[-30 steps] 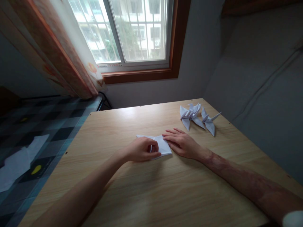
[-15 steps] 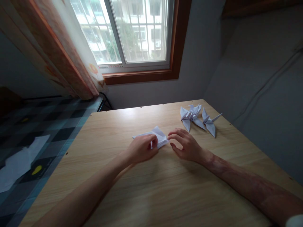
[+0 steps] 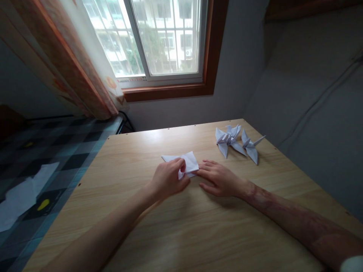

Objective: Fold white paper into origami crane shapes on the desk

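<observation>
A partly folded piece of white paper (image 3: 190, 161) lies on the wooden table, with a narrow point sticking out to the left and a wider flap on the right. My left hand (image 3: 169, 175) is closed on its near middle, thumb and curled index finger pinching it. My right hand (image 3: 219, 177) rests at the paper's right end, palm down and fingers stretched out. Its fingertips touch the right edge of the flap, and its thumb lies apart on the tabletop. The left palm hides part of the paper.
Several folded white paper cranes (image 3: 229, 139) stand at the table's (image 3: 141, 147) far right corner. On the left, white paper sheets (image 3: 25, 192) lie on a checked bedspread (image 3: 68, 132). A window (image 3: 170, 41) with a curtain (image 3: 70, 56) is beyond.
My right hand has flattened from a curled, raised pose and come down onto the paper's right edge. The raised flap now lies flatter. My left hand still pinches the paper.
</observation>
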`<move>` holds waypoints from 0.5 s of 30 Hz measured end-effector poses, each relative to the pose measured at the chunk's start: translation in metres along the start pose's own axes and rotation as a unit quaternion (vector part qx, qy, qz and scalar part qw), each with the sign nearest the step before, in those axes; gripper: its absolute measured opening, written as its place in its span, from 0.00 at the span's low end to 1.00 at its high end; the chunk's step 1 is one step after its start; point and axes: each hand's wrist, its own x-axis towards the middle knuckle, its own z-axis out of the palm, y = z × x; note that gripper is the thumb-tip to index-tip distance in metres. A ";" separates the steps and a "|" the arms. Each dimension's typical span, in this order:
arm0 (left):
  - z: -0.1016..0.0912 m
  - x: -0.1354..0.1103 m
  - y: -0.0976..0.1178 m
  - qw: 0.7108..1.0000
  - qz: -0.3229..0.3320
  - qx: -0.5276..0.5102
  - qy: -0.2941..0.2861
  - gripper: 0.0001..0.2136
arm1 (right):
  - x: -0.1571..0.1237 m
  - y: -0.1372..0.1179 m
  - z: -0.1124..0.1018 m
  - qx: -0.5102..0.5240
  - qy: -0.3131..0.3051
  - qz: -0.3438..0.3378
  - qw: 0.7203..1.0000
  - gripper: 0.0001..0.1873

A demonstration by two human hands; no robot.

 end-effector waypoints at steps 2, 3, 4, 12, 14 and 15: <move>0.003 0.000 0.003 0.999 -0.010 0.037 0.007 0.07 | 0.000 0.000 0.001 -0.019 -0.001 -0.006 1.000 0.27; 0.004 0.000 0.004 0.998 -0.016 0.052 0.012 0.07 | 0.000 0.000 0.002 -0.025 -0.001 -0.009 1.000 0.27; 0.006 -0.001 0.005 0.998 -0.020 0.065 0.015 0.07 | 0.001 0.000 0.002 -0.029 -0.002 -0.010 1.000 0.28; 0.003 -0.002 0.006 0.995 0.020 0.093 -0.017 0.09 | 0.001 -0.003 -0.003 -0.003 -0.018 -0.006 1.000 0.27; -0.004 0.001 0.004 0.996 -0.004 0.091 -0.008 0.10 | 0.001 -0.003 -0.004 -0.004 -0.015 -0.001 1.000 0.23; -0.009 0.002 0.003 0.996 -0.016 0.090 0.000 0.10 | 0.000 -0.003 -0.004 -0.007 -0.013 0.002 1.000 0.21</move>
